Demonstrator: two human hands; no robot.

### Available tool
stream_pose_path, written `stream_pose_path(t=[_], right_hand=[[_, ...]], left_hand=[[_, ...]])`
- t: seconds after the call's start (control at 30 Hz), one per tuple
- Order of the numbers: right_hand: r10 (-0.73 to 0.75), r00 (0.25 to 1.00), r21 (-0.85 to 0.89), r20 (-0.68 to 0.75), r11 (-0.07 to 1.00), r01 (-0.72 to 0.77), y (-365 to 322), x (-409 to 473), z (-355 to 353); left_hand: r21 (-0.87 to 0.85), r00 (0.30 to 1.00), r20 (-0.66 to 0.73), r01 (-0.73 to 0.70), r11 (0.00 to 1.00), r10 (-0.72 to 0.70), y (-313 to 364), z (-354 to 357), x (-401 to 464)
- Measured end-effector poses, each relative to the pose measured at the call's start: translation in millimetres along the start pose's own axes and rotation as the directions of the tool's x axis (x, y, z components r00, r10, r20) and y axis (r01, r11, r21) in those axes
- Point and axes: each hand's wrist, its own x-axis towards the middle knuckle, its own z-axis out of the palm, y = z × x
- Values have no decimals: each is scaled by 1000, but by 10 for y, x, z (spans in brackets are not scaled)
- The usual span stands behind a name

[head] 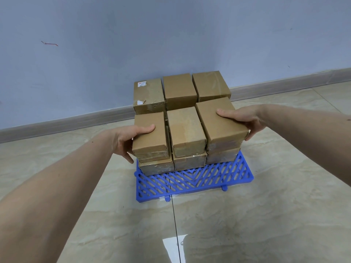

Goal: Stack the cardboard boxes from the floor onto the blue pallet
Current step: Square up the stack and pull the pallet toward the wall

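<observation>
A blue plastic pallet lies on the tiled floor with several brown cardboard boxes stacked on it in two rows, more than one layer high. My left hand grips the front left top box, thumb on its top and fingers down its left side. My right hand grips the front right top box the same way from the right. Between them sits the front middle top box. The back row holds three boxes; the left one bears a white label.
A pale blue wall with a grey baseboard stands just behind the stack. Glossy marble-pattern floor tiles spread around the pallet. The pallet's front strip is bare.
</observation>
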Motion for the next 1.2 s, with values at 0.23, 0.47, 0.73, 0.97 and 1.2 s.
stream_pose_path(t=[0.23,0.47,0.73,0.97,1.2], right_hand=[[-59,992,6,-109,998,60,19,18,54],[-68,979,112,-193,990,91,77,148,87],[-81,974,142,-213,983,113,75,170,164],[-87,972,159,-221,980,124,94,162,183],[-77,971,140,-227,984,110,79,156,185]], left_hand=[[-124,996,-51,-73,990,68,-21,48,62],[-320,994,-86,-92,943,68,-19,223,147],[-374,991,-109,-115,920,80,-13,283,195],[-321,990,-114,-112,941,79,-30,250,227],[-286,991,-101,-112,952,87,-28,200,281]])
